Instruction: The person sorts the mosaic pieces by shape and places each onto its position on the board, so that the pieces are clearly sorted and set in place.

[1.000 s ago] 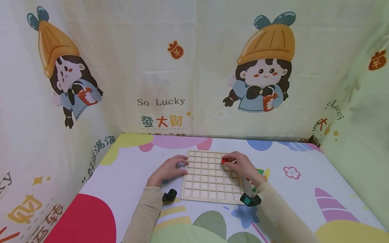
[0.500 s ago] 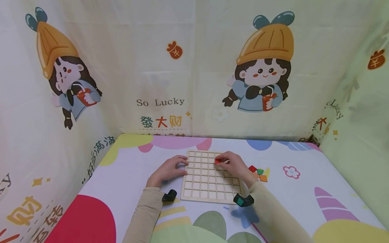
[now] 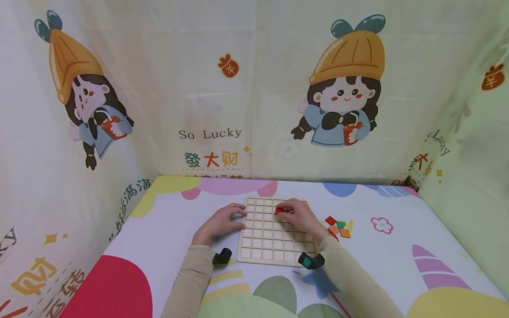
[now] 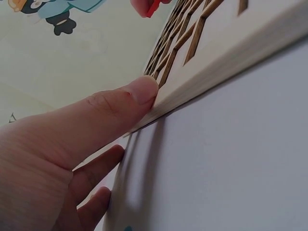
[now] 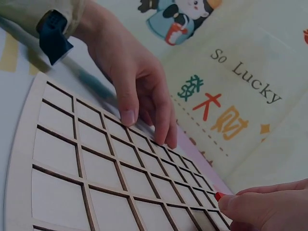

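Observation:
A square wooden grid board [image 3: 270, 263] lies on the table. Beside its left edge is my left hand [image 3: 220, 222], the fingers loosely bent and touching the frame. In the left wrist view, the left thumb [image 4: 142, 90] rests against the board's side. My right hand [image 3: 300, 217] is over the upper middle of the grid and pinches a small red square tile [image 3: 279, 211] between thumb and fingers. The right wrist view shows only a corner of the red tile [image 5: 219, 196], the rest being hidden by the fingers. Whether it touches the board cannot be told.
Right of the board, several loose tiles lie in a small pile, among them a red tile [image 3: 330, 220], a green tile [image 3: 340, 225] and an orange tile [image 3: 345, 233]. A patterned cloth [image 3: 270, 110] hangs behind the table and at both sides.
My right hand has moved left across the grid with the red tile between its fingers, uncovering the loose tiles on the right. The left hand has stayed in place.

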The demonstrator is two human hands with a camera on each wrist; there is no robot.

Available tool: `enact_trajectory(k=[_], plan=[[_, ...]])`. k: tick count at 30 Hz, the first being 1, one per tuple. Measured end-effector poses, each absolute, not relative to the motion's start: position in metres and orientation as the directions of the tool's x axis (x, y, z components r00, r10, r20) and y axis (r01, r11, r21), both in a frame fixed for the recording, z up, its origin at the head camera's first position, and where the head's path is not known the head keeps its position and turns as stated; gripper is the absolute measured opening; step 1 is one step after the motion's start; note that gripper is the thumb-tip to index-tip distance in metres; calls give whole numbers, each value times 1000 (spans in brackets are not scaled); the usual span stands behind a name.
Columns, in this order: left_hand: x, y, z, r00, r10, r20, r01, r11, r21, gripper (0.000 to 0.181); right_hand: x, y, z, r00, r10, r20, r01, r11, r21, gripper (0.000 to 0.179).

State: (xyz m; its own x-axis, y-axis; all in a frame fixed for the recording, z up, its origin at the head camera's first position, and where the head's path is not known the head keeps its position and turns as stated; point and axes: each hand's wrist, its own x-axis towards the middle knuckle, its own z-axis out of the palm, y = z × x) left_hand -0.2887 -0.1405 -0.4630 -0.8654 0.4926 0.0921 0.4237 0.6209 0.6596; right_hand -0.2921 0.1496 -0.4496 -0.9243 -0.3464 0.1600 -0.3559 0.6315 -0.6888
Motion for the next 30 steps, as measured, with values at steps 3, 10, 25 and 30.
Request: enact_trajectory(k=[3, 10, 25, 30], plan=[[-288, -140, -462, -865, 493, 93, 423, 617, 663, 33, -292, 147, -451, -923, -350, 160, -359, 636, -683, 28], [-287, -140, -461, -864, 494, 99, 427, 615, 663, 33, -294, 139, -454, -917, -367, 154, -368, 633, -681, 27], [-287, -139, -462, -870, 484, 88, 415, 626, 660, 32, -292, 125, -456, -895, -412, 172, -423, 659, -622, 18], [-288, -139, -462, -870, 485, 91, 416, 623, 662, 32, -292, 122, -457, -894, -412, 175, -429, 679, -595, 18]])
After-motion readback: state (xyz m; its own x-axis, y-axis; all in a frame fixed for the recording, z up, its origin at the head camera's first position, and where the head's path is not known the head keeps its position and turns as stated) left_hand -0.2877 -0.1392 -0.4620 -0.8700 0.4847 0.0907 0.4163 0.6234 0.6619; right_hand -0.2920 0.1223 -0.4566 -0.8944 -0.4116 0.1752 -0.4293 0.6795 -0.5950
